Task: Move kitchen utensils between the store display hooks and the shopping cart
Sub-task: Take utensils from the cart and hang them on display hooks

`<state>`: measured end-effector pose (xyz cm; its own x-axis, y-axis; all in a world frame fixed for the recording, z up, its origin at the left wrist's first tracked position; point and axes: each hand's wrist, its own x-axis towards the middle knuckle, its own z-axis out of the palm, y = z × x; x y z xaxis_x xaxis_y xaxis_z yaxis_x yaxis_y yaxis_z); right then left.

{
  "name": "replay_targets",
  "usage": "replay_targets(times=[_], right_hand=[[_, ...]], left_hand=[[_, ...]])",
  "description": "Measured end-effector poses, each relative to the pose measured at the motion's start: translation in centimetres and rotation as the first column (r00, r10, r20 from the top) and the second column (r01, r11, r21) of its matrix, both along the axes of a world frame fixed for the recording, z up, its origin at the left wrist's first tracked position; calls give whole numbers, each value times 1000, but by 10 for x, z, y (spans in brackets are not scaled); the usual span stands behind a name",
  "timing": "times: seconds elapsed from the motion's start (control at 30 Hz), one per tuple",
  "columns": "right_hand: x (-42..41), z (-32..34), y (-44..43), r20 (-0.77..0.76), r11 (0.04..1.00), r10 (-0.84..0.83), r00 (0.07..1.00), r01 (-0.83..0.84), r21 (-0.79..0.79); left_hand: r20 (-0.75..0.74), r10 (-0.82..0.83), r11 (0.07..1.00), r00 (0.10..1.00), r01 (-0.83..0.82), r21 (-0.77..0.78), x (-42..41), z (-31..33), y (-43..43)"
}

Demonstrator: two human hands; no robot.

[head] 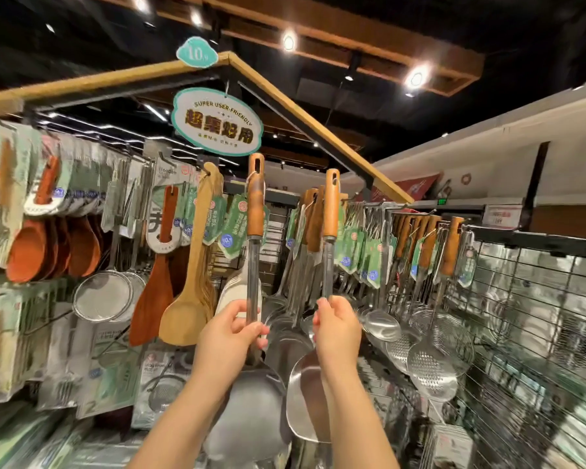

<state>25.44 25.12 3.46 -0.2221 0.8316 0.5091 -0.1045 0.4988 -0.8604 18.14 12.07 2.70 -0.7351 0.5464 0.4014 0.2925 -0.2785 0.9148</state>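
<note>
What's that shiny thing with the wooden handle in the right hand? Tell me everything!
It is a shiny steel spatula with a light wooden handle. The handle points up and has a slot-shaped hanging hole near its top. A thin metal shaft runs down to a broad, rounded, mirror-like blade. It stands nearly upright before the display of hanging utensils. The right hand grips its shaft just above the blade.

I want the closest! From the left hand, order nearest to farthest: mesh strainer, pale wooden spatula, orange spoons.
1. Pale wooden spatula, just left of the left hand.
2. Mesh strainer, farther left.
3. Orange spoons, far left.
</note>
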Motion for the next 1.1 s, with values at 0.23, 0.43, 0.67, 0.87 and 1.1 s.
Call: replay_targets(times=[0.23,0.43,0.67,0.87,1.1], right_hand=[[-3,0,9,60,999,-6,998,9,-46],[-23,-9,32,97,995,-22,995,32,-95],[-60,-16,67,66,992,26,997,-17,-127],[-90,-29,84,96,996,35,995,-26,-87],[-102,-29,93,107,986,133,985,-121,-119]], left_hand=[[-6,2,1000,1000,-2,-9,1,1,-1],[29,-3,1000,1000,2,12,0,1,-2],[9,18,999,1000,-19,27,-18,4,-4],[-12,35,999,999,-35,27,-29,9,-2],[-25,40,999,999,-40,-7,-33,8,-3]])
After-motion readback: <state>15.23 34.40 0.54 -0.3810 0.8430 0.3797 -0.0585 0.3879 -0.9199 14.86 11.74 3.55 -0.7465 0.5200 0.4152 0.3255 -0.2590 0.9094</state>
